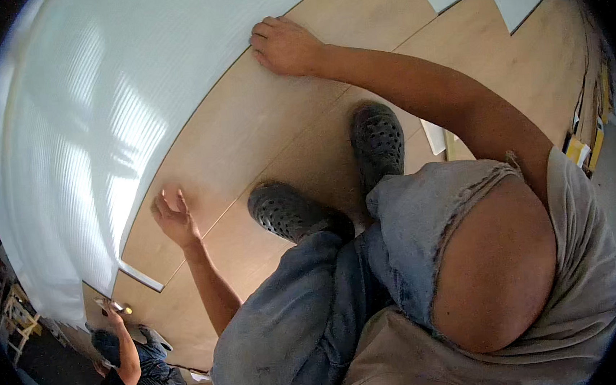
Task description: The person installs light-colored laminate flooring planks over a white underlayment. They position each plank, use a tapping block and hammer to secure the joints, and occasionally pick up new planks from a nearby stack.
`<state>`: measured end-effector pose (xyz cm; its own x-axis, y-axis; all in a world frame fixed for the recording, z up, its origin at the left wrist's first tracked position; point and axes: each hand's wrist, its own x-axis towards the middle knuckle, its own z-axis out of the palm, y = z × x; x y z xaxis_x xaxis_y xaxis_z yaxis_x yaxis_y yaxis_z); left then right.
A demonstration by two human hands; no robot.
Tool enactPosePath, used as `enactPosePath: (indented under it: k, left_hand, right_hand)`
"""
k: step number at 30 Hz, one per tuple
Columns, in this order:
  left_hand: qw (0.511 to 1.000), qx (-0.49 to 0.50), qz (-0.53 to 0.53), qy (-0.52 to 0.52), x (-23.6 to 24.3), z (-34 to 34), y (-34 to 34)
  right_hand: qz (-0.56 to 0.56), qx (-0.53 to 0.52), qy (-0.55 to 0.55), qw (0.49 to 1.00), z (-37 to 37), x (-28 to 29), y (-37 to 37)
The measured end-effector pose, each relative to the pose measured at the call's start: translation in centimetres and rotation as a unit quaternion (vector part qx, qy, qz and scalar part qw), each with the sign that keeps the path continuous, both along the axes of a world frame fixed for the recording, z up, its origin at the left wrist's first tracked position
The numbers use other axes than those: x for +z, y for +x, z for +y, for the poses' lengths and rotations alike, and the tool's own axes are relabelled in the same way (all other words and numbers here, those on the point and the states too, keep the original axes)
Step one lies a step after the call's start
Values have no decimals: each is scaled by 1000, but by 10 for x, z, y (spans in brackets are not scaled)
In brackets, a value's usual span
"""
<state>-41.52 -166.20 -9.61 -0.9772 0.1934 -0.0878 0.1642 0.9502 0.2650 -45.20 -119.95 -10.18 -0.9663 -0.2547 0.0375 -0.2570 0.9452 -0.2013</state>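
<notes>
My left hand [174,216] is over the near end of a light wood-look floor plank [210,139]. Its fingers are spread and nothing is in them; whether it touches the plank I cannot tell. Farther along the same plank, my right hand [286,47] lies at its outer edge, fingers bent over that edge. Beside the plank stretches a pale, ribbed underlay sheet [126,84], shiny where light falls on it.
My dark clogs [378,140] stand on laid planks [250,190]. Stepped plank ends [482,12] border more underlay at upper right. At lower left a co-worker [137,369] crouches, one hand at a small object by the floor. Boxes [579,149] lie far right.
</notes>
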Motion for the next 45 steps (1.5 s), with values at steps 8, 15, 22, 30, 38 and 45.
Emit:
enactPosePath:
  k: [8,15,22,30,38,45]
  left_hand:
    - [994,-51,-100,-5,-2,-86,-57]
    - [960,48,-258,100,5,-96,-79]
    - [985,21,-173,19,0,-92,-60]
    - [994,-17,-99,-30,-15,116,-99]
    - [1000,6,16,-22,-15,120,-77]
    - [992,10,117,43,-12,107,-71]
  right_hand:
    - [-23,3,-108,994,-16,-1,-30]
    - [19,14,-161,987,-4,2,-27]
    - [-7,62,-155,986,7,-30,-55]
    - [-89,-142,-25,985,166,-45,-74]
    - [-124,-212,-7,969,167,-32,-73]
    - [-51,-310,-5,949,167,-32,-67]
